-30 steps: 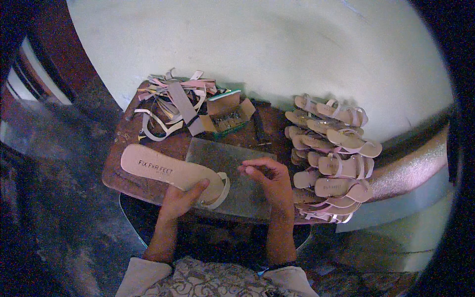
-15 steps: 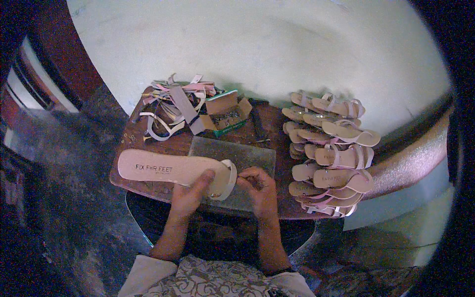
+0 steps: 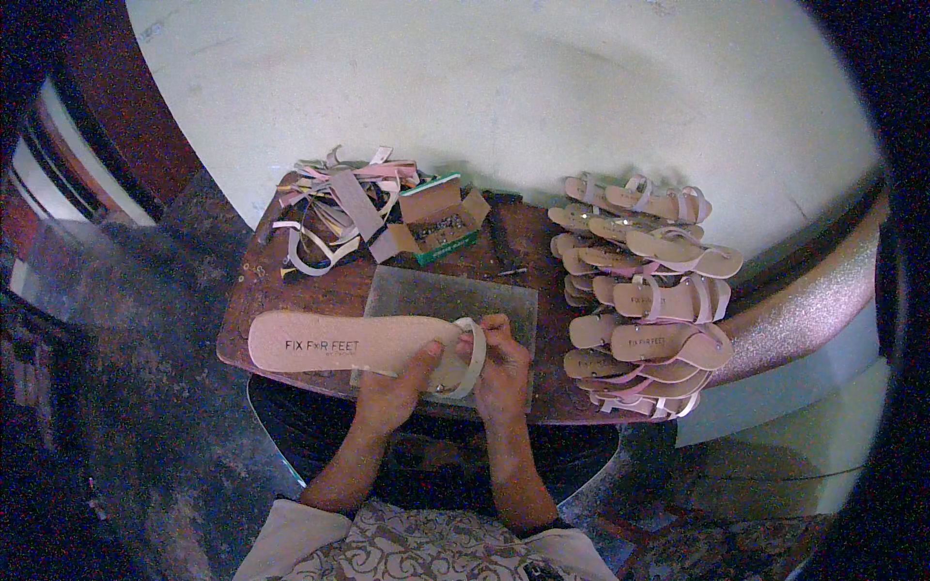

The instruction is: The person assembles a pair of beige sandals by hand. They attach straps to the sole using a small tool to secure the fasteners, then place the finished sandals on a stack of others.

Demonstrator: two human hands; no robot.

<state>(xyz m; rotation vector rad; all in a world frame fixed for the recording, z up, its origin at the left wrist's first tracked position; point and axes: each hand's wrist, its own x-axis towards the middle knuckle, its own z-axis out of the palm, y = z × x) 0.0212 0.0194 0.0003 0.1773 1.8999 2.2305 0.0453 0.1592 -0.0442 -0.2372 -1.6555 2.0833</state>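
A beige sandal (image 3: 291, 339) lies level in front of me, its heel to the left and its toe to the right. My left hand (image 3: 397, 385) is closed round it from below, the thumb on top of the insole. Across the toe end loops a white strap (image 3: 473, 364), with small shiny studs near its lower end. At that strap's far side, my right hand (image 3: 504, 373) has its fingers bent and closed against the strap and toe edge. Whether a small piece is also between those fingers is hidden.
Under my hands is a grey slab (image 3: 407, 290) on the brown wooden table (image 3: 266, 281). Farther back are a heap of straps (image 3: 339, 208), an open carton (image 3: 441, 237) of small metal pieces and a dark tool (image 3: 502, 242). Stacked sandals (image 3: 644, 300) fill the table's right side.
My left hand and the sandal have moved slightly right and nearer me. My right hand, apart from the strap before, now meets it at the toe end.
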